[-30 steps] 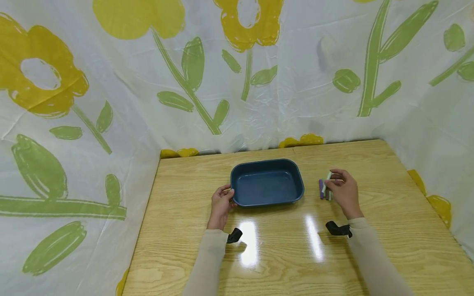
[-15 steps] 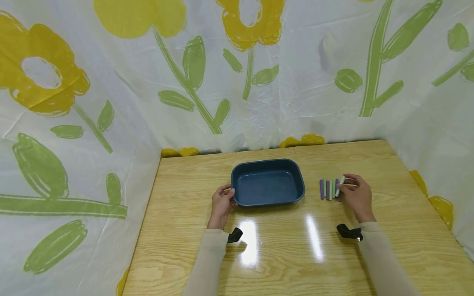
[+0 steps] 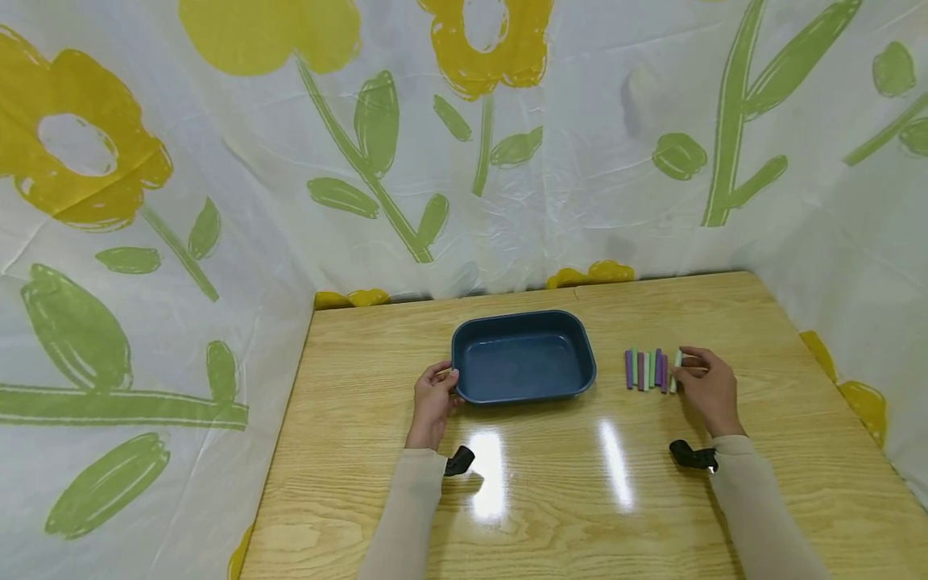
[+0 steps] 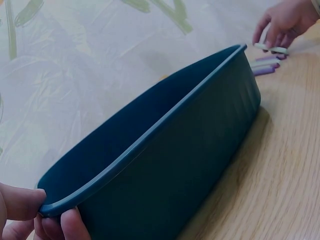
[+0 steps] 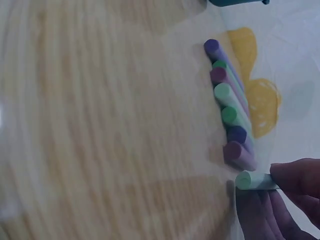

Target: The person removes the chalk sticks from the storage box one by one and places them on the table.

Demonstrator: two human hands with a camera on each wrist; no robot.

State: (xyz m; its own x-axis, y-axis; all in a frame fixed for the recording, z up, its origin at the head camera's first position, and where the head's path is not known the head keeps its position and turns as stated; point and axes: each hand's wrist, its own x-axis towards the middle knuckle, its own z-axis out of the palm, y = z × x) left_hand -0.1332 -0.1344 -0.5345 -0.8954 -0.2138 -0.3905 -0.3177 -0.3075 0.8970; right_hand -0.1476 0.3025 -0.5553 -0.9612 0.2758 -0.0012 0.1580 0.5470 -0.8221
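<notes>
A dark blue rectangular tray (image 3: 525, 399) stands on the wooden table, and my left hand (image 3: 433, 401) grips its left rim between thumb and fingers, as the left wrist view also shows. To its right, several sticks of chalk (image 3: 647, 371) in purple, green and white lie side by side in a row. At the right end of that row, my right hand (image 3: 709, 390) pinches a pale green stick of chalk (image 5: 254, 180) between thumb and fingers. In the right wrist view this stick is close beside the last purple chalk (image 5: 239, 155), low over the table.
A white sheet with yellow flowers (image 3: 486, 48) hangs behind and at both sides of the table (image 3: 551, 499). Each wrist wears a black mount, one on the left sleeve (image 3: 458, 461) and one on the right sleeve (image 3: 692, 456).
My right hand has moved right and down with the pale chalk, from over the row to its right end. The left hand and the tray stay where they were.
</notes>
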